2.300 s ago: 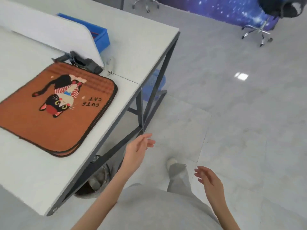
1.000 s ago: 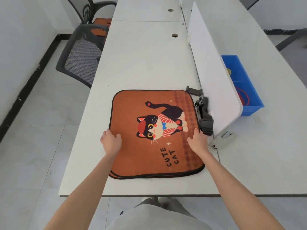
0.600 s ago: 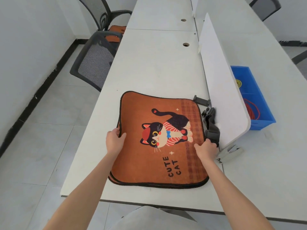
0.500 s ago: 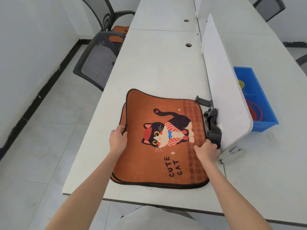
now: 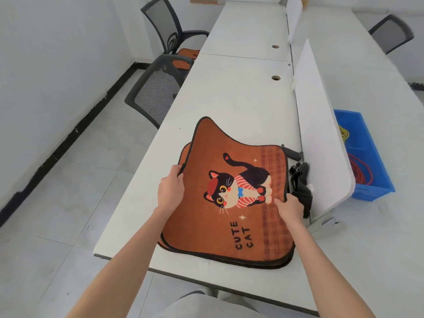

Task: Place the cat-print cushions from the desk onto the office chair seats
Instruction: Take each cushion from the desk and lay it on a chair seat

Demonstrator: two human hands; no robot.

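On the long white desk [image 5: 241, 106], we peel the top cat-print cushion [image 5: 231, 200] off the stack [image 5: 282, 263] beneath it, far left corner already lifted. Our left hand [image 5: 171, 191] pinches the left edge; our right hand [image 5: 290, 208] grips the right edge, fingers curled. We judge that lifting both sides evenly, clear of the black clamp [image 5: 301, 187], keeps the lower cushions from dragging. The nearest office chair [image 5: 156, 90] waits at the desk's left side. Beyond the white divider [image 5: 321, 138], a blue bin [image 5: 367, 161] holds coiled red and yellow cable.
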